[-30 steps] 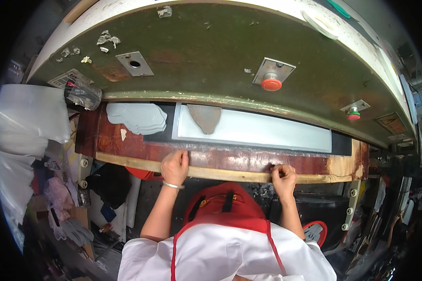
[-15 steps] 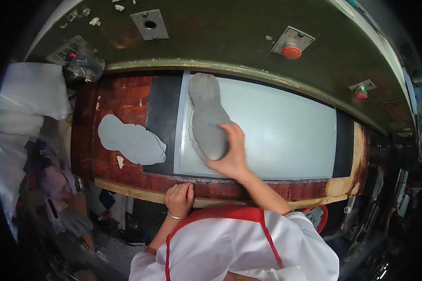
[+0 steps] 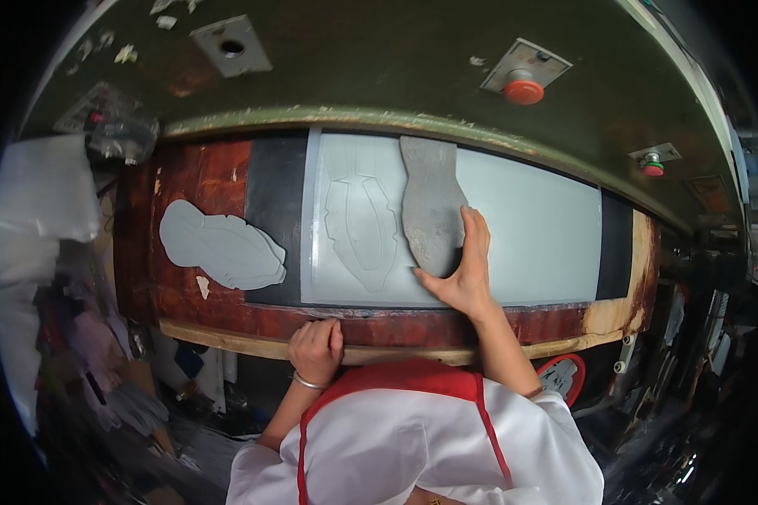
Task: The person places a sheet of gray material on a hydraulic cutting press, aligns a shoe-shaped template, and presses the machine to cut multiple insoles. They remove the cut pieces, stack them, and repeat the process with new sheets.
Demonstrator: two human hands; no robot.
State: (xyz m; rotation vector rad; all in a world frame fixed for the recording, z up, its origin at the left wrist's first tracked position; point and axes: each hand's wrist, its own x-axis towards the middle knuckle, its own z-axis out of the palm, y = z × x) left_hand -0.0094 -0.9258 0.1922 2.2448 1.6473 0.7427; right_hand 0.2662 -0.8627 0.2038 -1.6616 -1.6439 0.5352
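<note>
My right hand grips the near end of a grey sole-shaped cutting die, thumb on its left side and fingers along its right. The die is over a pale grey sheet. Left of it, a notched sole outline with a smaller shape inside marks the sheet. At the near table edge, my left hand rests in a fist with nothing showing in it. Cut grey sole pieces lie stacked on the reddish-brown board at the left.
A green machine body spans the far side, bearing a red push button and a smaller red-and-green button. Black strips flank the sheet. Clear plastic hangs at left. A red-rimmed container stands below the table.
My right hand has moved the die to the right, uncovering the outline in the sheet. My left hand stays in a fist at the edge. The whole view has shifted slightly.
</note>
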